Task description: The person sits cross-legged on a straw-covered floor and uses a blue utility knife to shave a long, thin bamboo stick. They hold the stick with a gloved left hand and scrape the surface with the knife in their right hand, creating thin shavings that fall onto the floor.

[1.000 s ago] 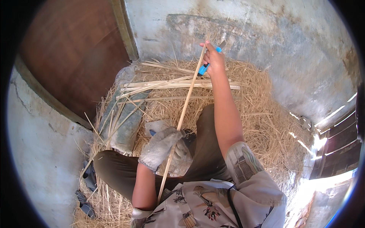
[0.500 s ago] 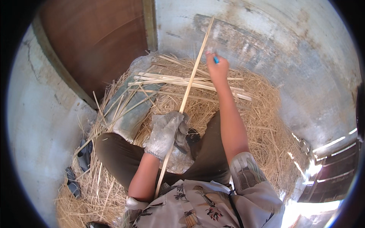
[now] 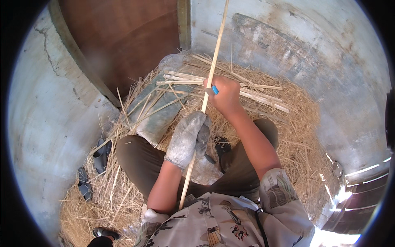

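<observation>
My left hand [image 3: 187,133], in a grey-white work glove, is closed round a long pale bamboo strip [image 3: 214,57]. The strip slants up from my lap, past the glove, to the top of the view. My bare right hand [image 3: 225,94] is closed on a small knife [image 3: 215,89] whose blue part shows by the fingers. A short grey blade lies against the strip, just above the glove. Most of the knife's handle is hidden in my fist.
Several split bamboo strips [image 3: 263,98] lie across the straw-like shavings [image 3: 296,144] ahead of me. A greenish sack [image 3: 158,111] lies left of them. Dark sandals [image 3: 84,185] rest at the left. Walls [image 3: 284,45] and a brown door [image 3: 119,37] enclose the spot; another person's shoe [image 3: 106,233] shows lower left.
My right hand has come down and left with the knife, from beside the strip's upper part onto the strip near the glove. The whole view has shifted slightly.
</observation>
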The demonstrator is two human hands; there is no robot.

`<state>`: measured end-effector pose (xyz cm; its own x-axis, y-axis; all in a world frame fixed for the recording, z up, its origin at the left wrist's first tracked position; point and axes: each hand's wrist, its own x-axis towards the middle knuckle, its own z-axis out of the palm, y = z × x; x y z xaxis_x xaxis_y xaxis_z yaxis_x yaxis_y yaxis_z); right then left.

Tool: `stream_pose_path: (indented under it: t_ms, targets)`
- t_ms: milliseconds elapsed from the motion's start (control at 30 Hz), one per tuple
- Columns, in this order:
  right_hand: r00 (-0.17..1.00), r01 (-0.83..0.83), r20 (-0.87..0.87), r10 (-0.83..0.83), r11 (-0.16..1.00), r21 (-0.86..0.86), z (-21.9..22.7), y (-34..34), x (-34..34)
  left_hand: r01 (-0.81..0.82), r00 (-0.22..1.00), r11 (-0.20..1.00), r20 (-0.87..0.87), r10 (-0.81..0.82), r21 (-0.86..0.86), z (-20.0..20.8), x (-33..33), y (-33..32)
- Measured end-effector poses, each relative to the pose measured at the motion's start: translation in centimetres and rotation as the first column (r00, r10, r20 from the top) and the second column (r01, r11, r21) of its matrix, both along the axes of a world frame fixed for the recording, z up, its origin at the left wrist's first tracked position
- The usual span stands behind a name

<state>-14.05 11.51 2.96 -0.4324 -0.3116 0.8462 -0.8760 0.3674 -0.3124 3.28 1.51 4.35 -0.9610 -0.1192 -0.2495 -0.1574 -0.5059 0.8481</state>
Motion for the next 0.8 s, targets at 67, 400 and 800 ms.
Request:
stream_pose_path:
  t_ms: [67, 400, 800]
  targets:
    - [0.997, 0.065, -0.046, -0.062, 0.996, 0.057, 0.7, 1.1, -0.1, 0.077, 0.997, 0.996, -0.035, -0.075, 0.054, 0.2, 0.0, 0.3]
    - [0.977, 0.211, -0.007, -0.212, 0.974, -0.085, 1.0, 3.2, -3.2, 0.102, 0.995, 0.995, -0.015, -0.102, 0.008, -0.4, 0.5, 2.2]
    - [0.959, 0.276, -0.047, -0.281, 0.958, -0.079, 1.7, 4.1, -3.0, 0.122, 0.992, 0.991, -0.050, -0.119, 0.057, -0.7, 0.8, 2.7]
